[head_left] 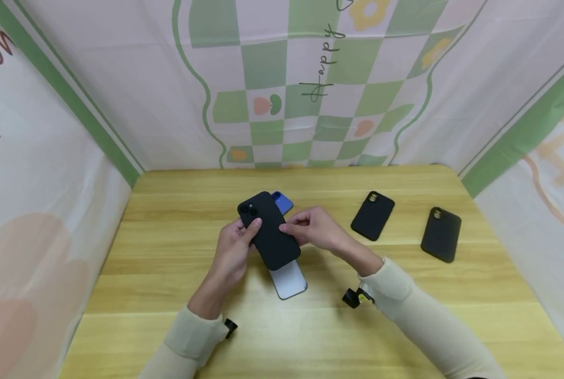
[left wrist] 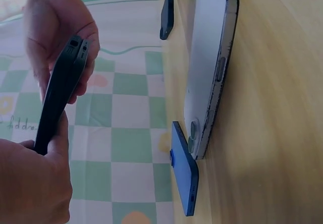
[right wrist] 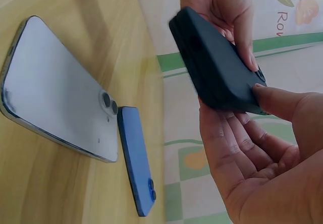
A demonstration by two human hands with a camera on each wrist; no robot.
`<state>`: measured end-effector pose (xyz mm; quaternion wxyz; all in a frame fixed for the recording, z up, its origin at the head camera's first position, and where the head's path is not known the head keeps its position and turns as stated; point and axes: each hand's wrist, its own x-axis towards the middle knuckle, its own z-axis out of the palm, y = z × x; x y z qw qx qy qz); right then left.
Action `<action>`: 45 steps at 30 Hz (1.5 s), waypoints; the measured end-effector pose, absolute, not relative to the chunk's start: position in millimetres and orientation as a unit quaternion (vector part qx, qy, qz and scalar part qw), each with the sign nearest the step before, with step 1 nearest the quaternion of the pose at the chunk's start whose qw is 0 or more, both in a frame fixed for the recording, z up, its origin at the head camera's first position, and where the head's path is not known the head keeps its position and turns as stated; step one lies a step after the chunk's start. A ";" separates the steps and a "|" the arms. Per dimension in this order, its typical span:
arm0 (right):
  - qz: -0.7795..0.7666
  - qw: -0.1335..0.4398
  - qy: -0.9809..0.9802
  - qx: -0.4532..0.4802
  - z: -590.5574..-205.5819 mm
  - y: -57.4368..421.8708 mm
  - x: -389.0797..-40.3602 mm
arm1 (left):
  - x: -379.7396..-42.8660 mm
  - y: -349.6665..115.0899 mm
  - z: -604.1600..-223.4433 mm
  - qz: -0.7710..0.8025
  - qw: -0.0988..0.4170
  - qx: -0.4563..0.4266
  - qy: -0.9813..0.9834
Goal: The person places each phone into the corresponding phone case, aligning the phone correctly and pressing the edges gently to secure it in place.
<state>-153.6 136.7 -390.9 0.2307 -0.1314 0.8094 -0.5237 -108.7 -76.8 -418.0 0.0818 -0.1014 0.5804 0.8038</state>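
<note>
A black phone [head_left: 271, 234] in what looks like a black case is held up above the table, its camera side facing up in the head view. My left hand [head_left: 232, 247] grips its left long side, thumb on the back. With thumb and fingers, my right hand [head_left: 317, 229] pinches the opposite edge. The bottom end of the phone [left wrist: 63, 90], with its port opening, shows in the left wrist view. Below it on the table lie a white phone [head_left: 289, 281] and a blue phone [head_left: 284, 204], each partly hidden in the head view.
Two black phone cases, a nearer-to-centre case [head_left: 373, 217] and a far-right case [head_left: 441, 235], lie on the right of the wooden table [head_left: 168, 295]. Table light shows through their camera holes. Printed cloth [head_left: 272, 63] hangs behind and at both sides.
</note>
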 end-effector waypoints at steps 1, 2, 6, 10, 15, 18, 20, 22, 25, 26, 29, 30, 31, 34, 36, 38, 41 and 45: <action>-0.522 0.232 0.810 -0.130 -391.1 136.7 -152.7 | -108.9 -76.5 -417.6 0.809 0.077 -0.103 0.574; -0.522 0.233 0.810 -0.130 -391.9 136.9 -152.2 | -109.2 -76.6 -417.1 0.813 0.071 -0.105 0.569; -0.535 0.242 0.799 -0.130 -394.6 138.2 -151.1 | -110.4 -77.4 -414.7 0.826 0.055 -0.112 0.550; -0.553 0.249 0.785 -0.125 -397.9 139.6 -151.1 | -111.1 -78.5 -413.9 0.836 0.053 -0.111 0.534; -0.576 0.252 0.770 -0.102 -399.7 140.8 -150.4 | -111.0 -77.9 -413.0 0.848 0.046 -0.117 0.516; -0.586 0.252 0.765 -0.095 -398.7 140.2 -150.0 | -111.1 -78.4 -412.6 0.852 0.040 -0.119 0.508; -0.589 0.249 0.762 -0.097 -398.5 139.8 -149.7 | -111.3 -78.8 -412.4 0.854 0.040 -0.119 0.505; -0.593 0.246 0.760 -0.100 -398.4 139.5 -149.2 | -111.4 -79.1 -411.6 0.855 0.040 -0.121 0.503; -0.595 0.237 0.761 -0.103 -398.2 139.6 -148.2 | -111.5 -79.6 -410.7 0.857 0.043 -0.121 0.500; -0.594 0.233 0.763 -0.105 -398.0 139.7 -147.8 | -111.4 -79.9 -410.3 0.857 0.044 -0.121 0.499; -0.588 0.222 0.769 -0.112 -397.5 140.0 -146.6 | -111.5 -81.2 -409.9 0.858 0.047 -0.119 0.498; -0.585 0.219 0.772 -0.116 -397.3 140.1 -146.2 | -111.6 -81.8 -409.7 0.857 0.049 -0.118 0.499; -0.582 0.216 0.775 -0.120 -397.1 140.3 -145.9 | -111.7 -82.5 -409.5 0.856 0.053 -0.118 0.500; -0.572 0.207 0.782 -0.134 -397.5 141.4 -145.4 | -111.9 -85.3 -408.2 0.850 0.066 -0.119 0.509; -0.563 0.201 0.789 -0.143 -396.6 142.4 -144.9 | -112.0 -87.8 -407.3 0.844 0.076 -0.120 0.516; -0.554 0.198 0.794 -0.151 -395.6 143.7 -144.6 | -111.8 -90.7 -406.4 0.840 0.088 -0.119 0.522; -0.544 0.198 0.799 -0.161 -392.5 145.9 -143.5 | -111.7 -95.4 -406.1 0.835 0.106 -0.112 0.529; -0.542 0.201 0.796 -0.176 -392.6 149.2 -142.7 | -112.6 -101.8 -406.8 0.823 0.130 -0.108 0.542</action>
